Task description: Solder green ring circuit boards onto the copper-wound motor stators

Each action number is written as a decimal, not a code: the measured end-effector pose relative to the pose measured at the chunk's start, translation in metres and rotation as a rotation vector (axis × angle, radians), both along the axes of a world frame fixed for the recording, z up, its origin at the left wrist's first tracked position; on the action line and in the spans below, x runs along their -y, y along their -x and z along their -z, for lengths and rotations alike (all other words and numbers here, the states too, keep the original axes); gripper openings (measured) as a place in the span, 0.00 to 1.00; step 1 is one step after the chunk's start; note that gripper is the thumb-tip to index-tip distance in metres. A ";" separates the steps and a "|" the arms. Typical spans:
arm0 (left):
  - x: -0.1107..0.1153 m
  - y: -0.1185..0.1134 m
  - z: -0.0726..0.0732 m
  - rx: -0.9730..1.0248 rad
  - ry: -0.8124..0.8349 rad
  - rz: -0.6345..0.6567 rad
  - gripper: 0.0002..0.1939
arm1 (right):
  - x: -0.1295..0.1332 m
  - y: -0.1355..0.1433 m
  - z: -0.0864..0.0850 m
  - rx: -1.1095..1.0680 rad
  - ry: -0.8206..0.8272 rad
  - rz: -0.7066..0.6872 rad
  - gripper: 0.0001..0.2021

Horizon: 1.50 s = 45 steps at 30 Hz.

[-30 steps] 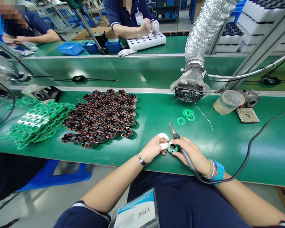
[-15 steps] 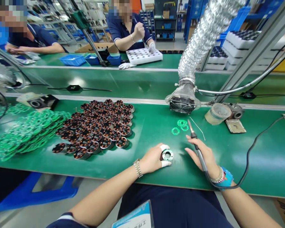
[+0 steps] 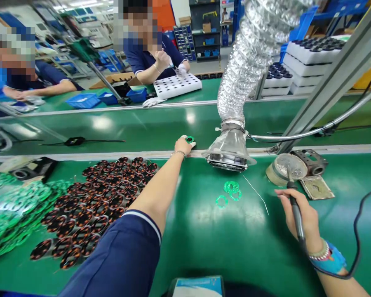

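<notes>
My left hand (image 3: 183,146) is stretched far forward over the rail at the back of the bench. Its fingers are closed round a motor stator (image 3: 189,140) with a green ring board on top, at the green belt. Off to the right, my right hand (image 3: 303,214) grips a soldering iron (image 3: 295,209). The iron's tip reaches into a round tub (image 3: 282,175) of greyish material and is hidden there. Between the hands lie several loose green ring boards (image 3: 231,187) and a thin bent strand of wire (image 3: 256,192).
Rows of copper-wound stators (image 3: 108,185) and a heap of green boards (image 3: 15,206) cover the left side. A fume duct (image 3: 228,144) hangs low ahead. A metal stand (image 3: 312,161) and a square tin (image 3: 317,187) flank the tub. Two co-workers sit across the belt.
My left hand has carried the stator from the near bench forward to the belt. My right hand has moved right, bringing the iron's tip into the tub. The view has shifted.
</notes>
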<state>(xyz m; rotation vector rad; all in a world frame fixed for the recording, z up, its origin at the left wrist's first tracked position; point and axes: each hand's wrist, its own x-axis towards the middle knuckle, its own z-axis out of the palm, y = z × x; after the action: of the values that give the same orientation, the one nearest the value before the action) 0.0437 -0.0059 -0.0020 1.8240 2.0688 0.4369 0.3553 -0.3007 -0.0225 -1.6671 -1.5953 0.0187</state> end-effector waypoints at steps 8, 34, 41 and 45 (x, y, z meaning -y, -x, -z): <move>0.108 -0.007 -0.020 -0.353 0.028 0.393 0.18 | 0.001 0.015 -0.001 -0.018 -0.056 -0.092 0.10; 0.211 -0.043 0.011 0.060 -0.091 0.677 0.21 | -0.002 0.078 0.028 -0.039 0.152 -0.460 0.21; 0.197 -0.025 0.022 0.034 -0.075 0.518 0.24 | 0.007 0.064 0.029 -0.053 0.085 -0.376 0.22; 0.209 -0.003 0.024 0.004 -0.093 0.465 0.23 | 0.013 0.059 0.027 -0.024 0.102 -0.393 0.23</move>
<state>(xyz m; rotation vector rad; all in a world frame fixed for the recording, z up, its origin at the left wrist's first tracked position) 0.0462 -0.2147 -0.0260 2.2685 1.5680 0.4097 0.2964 -0.3137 -0.0494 -1.3964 -1.9066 0.3237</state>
